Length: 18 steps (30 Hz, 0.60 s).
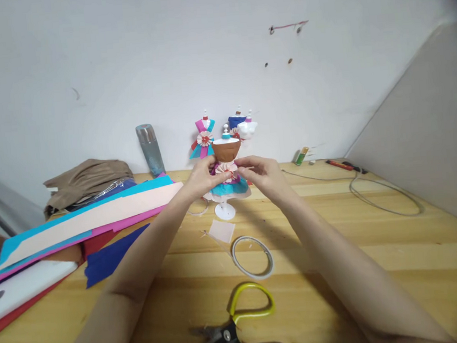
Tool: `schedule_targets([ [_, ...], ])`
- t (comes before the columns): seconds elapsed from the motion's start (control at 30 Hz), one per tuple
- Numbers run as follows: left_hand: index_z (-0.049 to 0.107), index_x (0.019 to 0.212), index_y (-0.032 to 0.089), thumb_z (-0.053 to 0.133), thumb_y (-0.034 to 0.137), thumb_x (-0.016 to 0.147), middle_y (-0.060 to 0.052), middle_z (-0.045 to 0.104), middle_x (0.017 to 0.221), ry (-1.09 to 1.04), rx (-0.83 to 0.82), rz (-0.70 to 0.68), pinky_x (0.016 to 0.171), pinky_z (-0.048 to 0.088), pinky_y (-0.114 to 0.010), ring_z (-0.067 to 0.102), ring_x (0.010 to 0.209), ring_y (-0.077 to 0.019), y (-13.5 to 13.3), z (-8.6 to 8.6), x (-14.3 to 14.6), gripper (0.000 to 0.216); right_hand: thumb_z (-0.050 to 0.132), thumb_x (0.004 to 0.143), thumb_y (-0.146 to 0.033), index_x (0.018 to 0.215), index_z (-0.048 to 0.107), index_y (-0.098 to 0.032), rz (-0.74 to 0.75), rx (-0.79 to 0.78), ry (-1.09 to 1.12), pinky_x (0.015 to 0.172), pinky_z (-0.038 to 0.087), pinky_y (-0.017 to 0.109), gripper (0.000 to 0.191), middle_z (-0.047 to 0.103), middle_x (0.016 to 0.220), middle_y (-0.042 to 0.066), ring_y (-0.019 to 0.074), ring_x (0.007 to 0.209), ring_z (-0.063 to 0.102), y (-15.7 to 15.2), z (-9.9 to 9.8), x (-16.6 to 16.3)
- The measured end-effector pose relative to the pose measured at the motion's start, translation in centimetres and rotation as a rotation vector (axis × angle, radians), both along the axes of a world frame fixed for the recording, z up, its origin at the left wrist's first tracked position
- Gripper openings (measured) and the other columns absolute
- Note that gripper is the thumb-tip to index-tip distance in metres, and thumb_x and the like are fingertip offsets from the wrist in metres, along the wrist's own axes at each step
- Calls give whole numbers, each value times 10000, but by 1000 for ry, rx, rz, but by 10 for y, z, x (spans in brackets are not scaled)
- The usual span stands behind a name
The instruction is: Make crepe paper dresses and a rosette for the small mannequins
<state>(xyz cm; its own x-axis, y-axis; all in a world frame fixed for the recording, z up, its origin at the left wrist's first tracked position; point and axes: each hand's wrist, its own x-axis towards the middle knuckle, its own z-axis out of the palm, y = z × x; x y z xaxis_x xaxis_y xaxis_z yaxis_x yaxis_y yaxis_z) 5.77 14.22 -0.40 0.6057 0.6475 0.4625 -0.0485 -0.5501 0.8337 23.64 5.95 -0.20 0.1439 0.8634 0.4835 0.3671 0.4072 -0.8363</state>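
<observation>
A small mannequin [226, 149] on a white stand [225, 210] wears a brown paper bodice and a blue and pink skirt. My left hand [201, 178] pinches the waist from the left, fingers closed on a pleated paper rosette [225, 168]. My right hand [261, 171] pinches at the same spot from the right, fingertips pressed together on the rosette's edge.
Two more dressed mannequins [205, 137] and a grey flask [149, 149] stand at the wall. Coloured paper sheets [83, 220] lie left. A tape ring [253, 256], a pink paper square [222, 230] and yellow and red-handled scissors [239, 329] lie in front. Cable [380, 200] at right.
</observation>
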Motion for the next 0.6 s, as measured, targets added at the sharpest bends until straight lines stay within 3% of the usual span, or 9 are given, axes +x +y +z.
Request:
schedule_targets([
  [0.33, 673, 1033, 104, 777, 441, 753, -126, 720, 1005, -23, 55, 0, 811, 532, -375, 661, 923, -248, 1, 2, -1, 450, 699, 732, -403, 928, 735, -184, -30, 33, -45, 869, 571, 468, 297, 772, 985, 114, 277, 936, 724, 0, -1, -5],
  [0.6, 651, 1034, 110, 805, 471, 701, -126, 708, 1019, -38, -22, -71, 797, 527, -357, 659, 896, -228, 3, -1, 1, 516, 708, 721, -424, 944, 715, -188, -23, 7, -15, 834, 568, 447, 324, 773, 938, 98, 269, 889, 728, 1, -1, -3],
])
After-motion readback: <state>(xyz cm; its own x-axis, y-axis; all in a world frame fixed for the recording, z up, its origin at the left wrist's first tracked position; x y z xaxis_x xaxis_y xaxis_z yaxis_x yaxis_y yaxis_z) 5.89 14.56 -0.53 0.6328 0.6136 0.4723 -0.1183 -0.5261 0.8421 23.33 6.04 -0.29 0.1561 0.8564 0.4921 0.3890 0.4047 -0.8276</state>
